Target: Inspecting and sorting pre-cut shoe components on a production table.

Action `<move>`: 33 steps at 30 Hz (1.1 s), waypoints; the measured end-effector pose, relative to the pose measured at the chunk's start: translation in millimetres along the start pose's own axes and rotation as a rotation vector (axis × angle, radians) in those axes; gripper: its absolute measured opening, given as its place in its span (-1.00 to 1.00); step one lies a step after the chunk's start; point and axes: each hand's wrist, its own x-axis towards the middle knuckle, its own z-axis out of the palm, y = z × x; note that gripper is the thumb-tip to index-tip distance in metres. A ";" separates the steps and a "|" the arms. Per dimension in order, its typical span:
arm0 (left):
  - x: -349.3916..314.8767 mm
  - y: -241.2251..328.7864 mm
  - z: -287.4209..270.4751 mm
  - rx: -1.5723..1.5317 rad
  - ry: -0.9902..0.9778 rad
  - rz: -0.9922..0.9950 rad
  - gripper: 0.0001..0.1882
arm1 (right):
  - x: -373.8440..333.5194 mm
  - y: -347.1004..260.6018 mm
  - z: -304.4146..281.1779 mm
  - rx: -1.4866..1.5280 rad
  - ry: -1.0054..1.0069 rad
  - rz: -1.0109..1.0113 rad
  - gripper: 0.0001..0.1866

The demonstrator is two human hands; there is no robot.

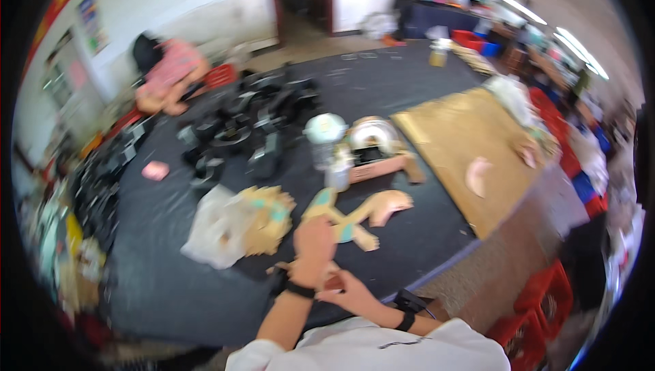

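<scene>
My left hand (314, 251), blurred, reaches over the near part of the dark table, beside flat tan pieces (355, 219) with light green patches; its fingers cannot be made out. My right hand (353, 294) is close by my left wrist, fingers curled around a small brownish thing that is too smeared to name. Left of my hands, a stack of tan cut pieces (269, 217) with a green patch lies against a crumpled white plastic bag (217, 231). A curved pinkish-tan piece (390, 205) rests at the right end of the spread pieces.
Beyond my hands stand a jar with a pale lid (326, 129), a roll of tape (373, 134) and a pinkish box (376, 168). Black parts (249, 122) are heaped farther back, near a seated person (170, 74). A brown board (471, 146) lies right; red stools (546, 299) stand below.
</scene>
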 end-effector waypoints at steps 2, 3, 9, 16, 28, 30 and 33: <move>-0.8 11.3 13.6 0.107 0.019 0.061 -0.89 | 22.4 28.0 6.5 0.805 -0.125 0.171 -0.45; -0.4 27.0 12.2 0.151 -0.008 0.095 -0.89 | 22.5 9.1 12.1 1.021 -0.173 0.005 -0.48; -4.7 27.9 30.4 -0.458 0.277 -0.064 -0.76 | 11.2 -3.2 38.2 0.953 -0.119 0.103 -0.45; -21.1 -4.5 12.8 -1.480 0.225 -0.550 -0.89 | 3.1 18.0 75.0 0.807 -0.149 0.271 -0.60; -136.4 -149.6 -31.3 -0.882 -0.105 -0.616 -0.83 | 30.0 46.9 -17.8 -0.095 0.312 0.029 -0.71; -164.7 -143.1 -29.4 -0.419 -0.196 -0.523 -0.57 | 34.8 63.1 -22.3 -0.234 0.233 -0.050 -0.35; -194.8 -153.3 2.1 -0.295 -0.131 -0.621 -0.28 | 61.0 85.5 -6.2 -0.289 0.116 -0.033 -0.17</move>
